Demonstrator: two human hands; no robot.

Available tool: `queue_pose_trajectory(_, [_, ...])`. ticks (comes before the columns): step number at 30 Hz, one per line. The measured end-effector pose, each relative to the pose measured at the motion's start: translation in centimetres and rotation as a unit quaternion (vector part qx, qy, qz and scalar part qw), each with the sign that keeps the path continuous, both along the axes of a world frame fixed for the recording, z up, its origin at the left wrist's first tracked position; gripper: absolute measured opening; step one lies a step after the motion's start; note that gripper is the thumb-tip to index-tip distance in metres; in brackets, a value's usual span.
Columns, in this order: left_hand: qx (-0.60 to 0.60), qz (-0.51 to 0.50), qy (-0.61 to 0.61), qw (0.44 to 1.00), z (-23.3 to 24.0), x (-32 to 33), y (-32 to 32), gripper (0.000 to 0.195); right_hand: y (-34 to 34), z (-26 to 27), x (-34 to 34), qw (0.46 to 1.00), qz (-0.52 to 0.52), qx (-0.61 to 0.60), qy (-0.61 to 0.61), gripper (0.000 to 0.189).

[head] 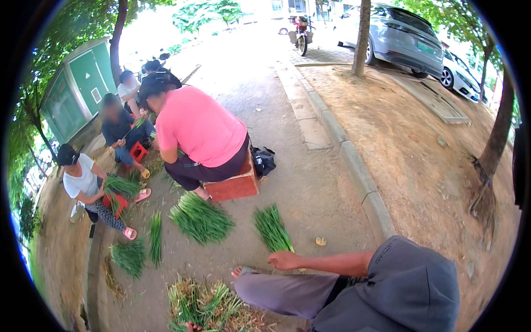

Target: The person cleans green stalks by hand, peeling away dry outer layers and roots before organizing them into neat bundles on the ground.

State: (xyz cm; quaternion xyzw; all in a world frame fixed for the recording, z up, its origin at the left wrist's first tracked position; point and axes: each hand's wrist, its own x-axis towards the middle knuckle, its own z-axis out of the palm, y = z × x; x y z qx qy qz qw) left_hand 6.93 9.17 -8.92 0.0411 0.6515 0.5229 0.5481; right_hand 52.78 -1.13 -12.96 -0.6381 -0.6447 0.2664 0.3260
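My right hand (284,260), fingers partly bent, is at the near end of a bundle of long green chive-like stalks (273,228) on the ground; whether it touches them is unclear. Only the fingers of my left hand (193,326) show at the bottom edge, beside a loose heap of green stalks and dry, straw-coloured leaves (211,301); its grip cannot be made out. A larger spread of green stalks (202,218) lies farther off, with a narrow bundle (155,238) and a short bundle (128,257) to its left.
A person in a pink shirt (203,124) sits on a red block (232,180) beside a black bag (263,161). Several other people sit at the left, some handling green stalks. A concrete kerb (356,166) runs along the right, with trees, parked cars and a motorcycle beyond.
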Motion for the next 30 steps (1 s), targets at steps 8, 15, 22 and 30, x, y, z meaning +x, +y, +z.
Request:
queue_pose_trajectory(8, [0.006,0.019,0.008,1.0,-0.1,-2.1,-0.9,0.019,3.2,8.8,-4.2,0.995,0.01,-0.09,0.036,0.028])
queue_pose_trajectory(15, [0.019,0.034,0.006,0.999,-0.2,-3.0,-1.5,0.019,3.9,14.0,-7.9,0.991,0.073,-0.1,0.048,0.026])
queue_pose_trajectory(22, [0.035,0.047,-0.015,0.998,-0.2,-3.4,-2.5,0.019,4.6,13.0,-11.1,0.995,0.094,-0.028,0.01,0.023])
queue_pose_trajectory(30, [0.067,0.059,-0.034,0.995,0.2,-3.1,-4.1,0.019,4.5,13.6,-13.1,0.994,0.106,-0.024,0.023,0.02])
